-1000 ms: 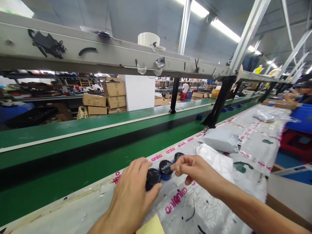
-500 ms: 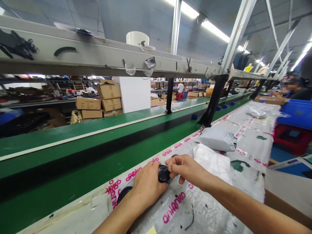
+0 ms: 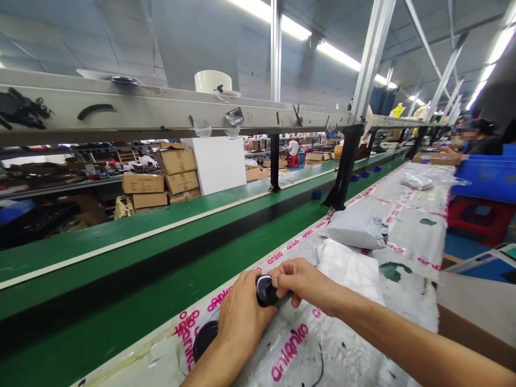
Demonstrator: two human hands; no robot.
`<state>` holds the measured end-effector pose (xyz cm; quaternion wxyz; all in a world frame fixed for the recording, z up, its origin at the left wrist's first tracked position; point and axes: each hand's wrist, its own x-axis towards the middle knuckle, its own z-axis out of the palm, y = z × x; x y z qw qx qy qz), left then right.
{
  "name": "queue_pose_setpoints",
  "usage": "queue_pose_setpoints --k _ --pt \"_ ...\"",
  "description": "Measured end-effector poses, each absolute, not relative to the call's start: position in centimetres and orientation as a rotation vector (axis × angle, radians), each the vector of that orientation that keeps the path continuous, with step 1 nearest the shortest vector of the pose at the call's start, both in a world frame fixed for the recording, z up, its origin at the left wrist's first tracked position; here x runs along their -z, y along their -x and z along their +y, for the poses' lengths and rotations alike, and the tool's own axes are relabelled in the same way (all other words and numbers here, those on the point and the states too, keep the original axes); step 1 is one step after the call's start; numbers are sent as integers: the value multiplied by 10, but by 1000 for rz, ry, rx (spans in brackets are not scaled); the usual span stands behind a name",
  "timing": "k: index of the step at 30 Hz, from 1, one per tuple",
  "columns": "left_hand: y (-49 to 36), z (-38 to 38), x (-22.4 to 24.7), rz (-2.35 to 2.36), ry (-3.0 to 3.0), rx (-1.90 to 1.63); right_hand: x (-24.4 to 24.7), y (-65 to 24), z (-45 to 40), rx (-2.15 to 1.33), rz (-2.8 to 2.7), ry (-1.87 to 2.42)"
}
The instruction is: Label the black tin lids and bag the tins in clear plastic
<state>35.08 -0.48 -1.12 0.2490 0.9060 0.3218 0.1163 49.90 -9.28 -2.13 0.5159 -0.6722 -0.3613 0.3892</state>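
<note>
A small round black part (image 3: pixel 266 291) with a shiny rim is tilted between my hands, above the plastic-covered table (image 3: pixel 290 349). My left hand (image 3: pixel 246 306) grips it from the left, its fingers behind and the thumb below. My right hand (image 3: pixel 298 282) has its fingers pinched at the part's right edge; whatever is under the fingertips is too small to make out. A second round black piece (image 3: pixel 205 339) lies on the table by my left wrist, partly hidden by it.
White plastic wrapping (image 3: pixel 350 266) and a grey bag (image 3: pixel 355 228) lie beyond my right hand. Left of the table runs a green conveyor (image 3: pixel 169 258), with black posts and a metal shelf (image 3: pixel 161 110) above. A person (image 3: pixel 484 140) sits far right behind blue crates (image 3: pixel 487 174).
The camera view has tilted up and shifted right. The black part is turned slightly, so its rim catches more light. Both hands are still at it.
</note>
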Motion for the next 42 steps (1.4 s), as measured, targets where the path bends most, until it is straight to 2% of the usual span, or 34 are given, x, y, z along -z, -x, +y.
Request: queue_pose_setpoints --k 18,42 --pt "-352 2 22 831 -2328 -434 23 -501 -90 -922 -902 1644" --pt "-352 -2 19 883 -2386 -381 21 -494 -87 -829 -943 1786"
